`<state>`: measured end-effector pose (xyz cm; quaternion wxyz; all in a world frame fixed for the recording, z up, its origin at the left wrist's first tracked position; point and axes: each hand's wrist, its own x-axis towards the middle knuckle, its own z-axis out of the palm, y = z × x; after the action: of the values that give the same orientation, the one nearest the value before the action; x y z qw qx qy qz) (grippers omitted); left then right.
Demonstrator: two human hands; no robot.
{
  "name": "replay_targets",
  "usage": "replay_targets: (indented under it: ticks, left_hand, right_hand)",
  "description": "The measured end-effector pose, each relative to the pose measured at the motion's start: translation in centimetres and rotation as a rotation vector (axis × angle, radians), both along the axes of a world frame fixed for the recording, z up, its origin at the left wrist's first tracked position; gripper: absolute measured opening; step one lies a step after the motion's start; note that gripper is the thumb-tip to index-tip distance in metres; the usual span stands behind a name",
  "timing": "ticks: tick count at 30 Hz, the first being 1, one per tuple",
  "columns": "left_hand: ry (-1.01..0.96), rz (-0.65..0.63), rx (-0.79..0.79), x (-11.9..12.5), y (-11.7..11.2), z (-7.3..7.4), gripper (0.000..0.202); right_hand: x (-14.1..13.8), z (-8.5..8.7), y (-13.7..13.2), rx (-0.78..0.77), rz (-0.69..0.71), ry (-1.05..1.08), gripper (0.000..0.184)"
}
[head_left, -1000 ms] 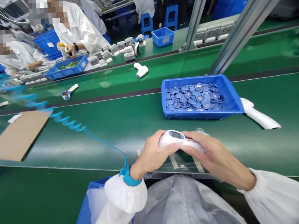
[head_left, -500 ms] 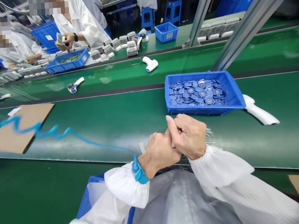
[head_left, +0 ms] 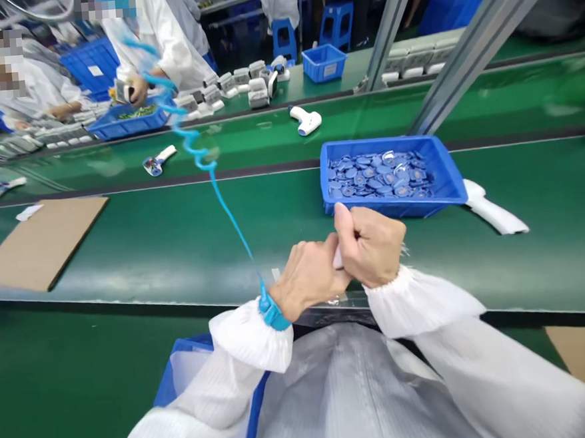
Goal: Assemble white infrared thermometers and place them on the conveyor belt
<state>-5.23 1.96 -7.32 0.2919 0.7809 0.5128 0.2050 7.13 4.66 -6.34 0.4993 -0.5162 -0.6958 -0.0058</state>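
Observation:
My left hand (head_left: 310, 276) and my right hand (head_left: 373, 245) are pressed together above the near edge of the green work surface. Both are closed. A small bit of something white (head_left: 338, 260) shows between them; the rest is hidden by the fingers. Thin whitish strands (head_left: 405, 248) stick out beyond my right hand. A blue wrist strap (head_left: 273, 310) with a coiled blue cord (head_left: 229, 213) is on my left wrist. Just beyond the hands stands a blue bin (head_left: 392, 207) filled with small blue oval pieces (head_left: 377, 173).
A white handle-shaped shell (head_left: 497, 213) lies right of the bin. Cardboard (head_left: 48, 246) covers the left. White gun-shaped housings (head_left: 306, 120) lie on the green belt (head_left: 247, 142) behind. Across it, co-workers sit by grey-white units (head_left: 258, 93). A metal post (head_left: 485, 45) slants down at right.
The coiled cord has swung from the left to upright ahead of me. The housings on the belt have shifted right. My hands remain pressed together, and the white bit between them shows more.

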Motion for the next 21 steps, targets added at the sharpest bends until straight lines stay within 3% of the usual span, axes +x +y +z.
replay_targets:
  ticks: [4, 10, 14, 16, 18, 21]
  left_hand:
    - [-0.283, 0.068, -0.162, -0.8, -0.5, -0.3, 0.030]
    - [-0.023, 0.153, 0.066, 0.9, -1.4, -1.7, 0.023]
    - [-0.074, 0.172, 0.024, -0.2, -2.0, -1.3, 0.022]
    - [-0.112, 0.208, -0.025, -2.4, -2.0, -0.5, 0.020]
    - [-0.102, 0.240, -0.019, -5.1, -1.6, 0.5, 0.020]
    - [0.047, 0.219, 0.074, -7.7, -0.4, 1.7, 0.040]
  right_hand:
    - [0.9, 0.3, -0.5, -0.109, -0.053, 0.047, 0.052]
    - [0.8, -0.9, -0.7, -0.211, -0.065, -0.013, 0.053]
    - [1.7, -0.2, -0.3, -0.338, 0.078, -0.041, 0.056]
    - [3.4, 0.7, 1.2, -0.454, 0.147, -0.044, 0.053]
    - [5.3, 1.5, 3.7, -0.544, 0.124, -0.133, 0.044]
    - [7.3, 1.5, 8.9, -0.599, 0.071, -0.385, 0.029]
